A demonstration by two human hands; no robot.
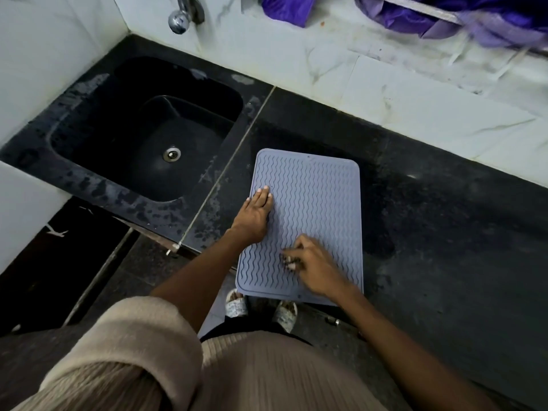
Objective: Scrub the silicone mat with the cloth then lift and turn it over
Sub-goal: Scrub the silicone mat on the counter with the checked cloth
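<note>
just right of the black sink (89,137), on the dark counter (444,218), lies the silicone mat (314,203): grey-blue, rectangular, rounded corners, covered in wavy ridges with a smooth border, its near edge hanging a bit over the counter's front. the left hand (256,213) lies flat on the mat's sink-side edge, fingers straight. the right hand (311,262) is curled on the mat's near part, fingertips bunched on something small and blurry, can't tell what.

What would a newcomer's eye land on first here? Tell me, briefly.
The grey wavy-ribbed silicone mat on the black counter, its near edge overhanging. The left hand rests flat on its left side; the right hand curls near its front, any cloth unclear. A black sink sits left.
</note>
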